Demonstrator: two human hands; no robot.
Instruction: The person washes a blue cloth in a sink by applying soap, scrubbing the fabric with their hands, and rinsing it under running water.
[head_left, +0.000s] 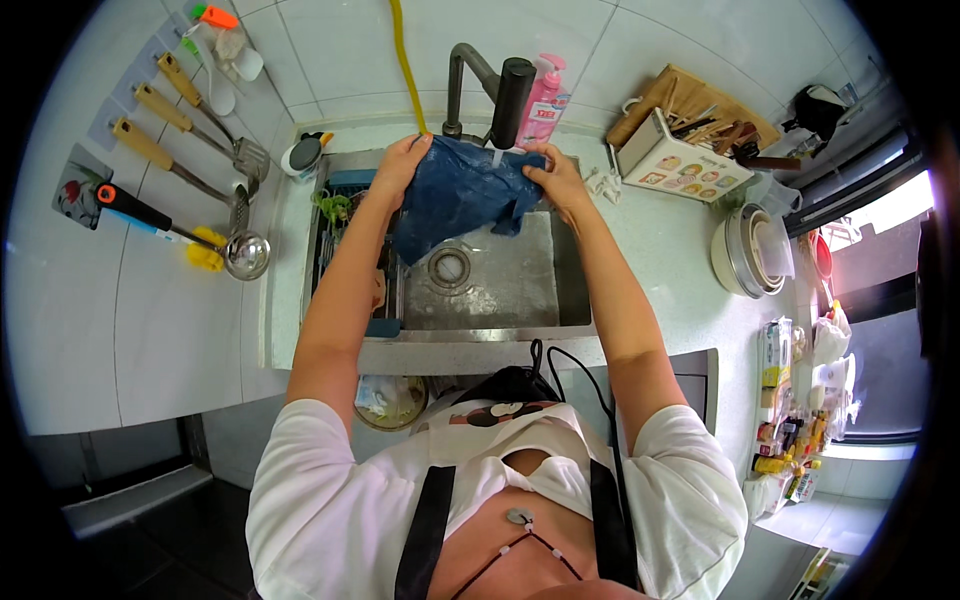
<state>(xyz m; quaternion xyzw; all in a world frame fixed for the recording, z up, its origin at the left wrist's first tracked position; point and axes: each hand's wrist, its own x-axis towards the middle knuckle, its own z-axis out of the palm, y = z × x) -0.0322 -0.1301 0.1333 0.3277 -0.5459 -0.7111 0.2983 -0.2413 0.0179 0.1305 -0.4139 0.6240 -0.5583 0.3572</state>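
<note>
A wet-looking dark blue cloth (465,190) is stretched between my two hands, spread above the metal sink (510,300). My left hand (402,165) pinches its upper left corner. On the other side, my right hand (558,178) grips the upper right edge between thumb and fingers. Just over the cloth's top edge is the dark faucet (512,100), with a small whitish streak below its spout, perhaps water. The drain (449,267) shows under the cloth's lower edge. Part of the basin's far side is hidden by the cloth.
A rack with green leaves (332,207) sits at the sink's left. Behind stands a pink pump bottle (545,105); a white utensil box (675,160) and stacked bowls (745,250) are on the right counter. Ladles and spatulas (165,110) hang on the left wall.
</note>
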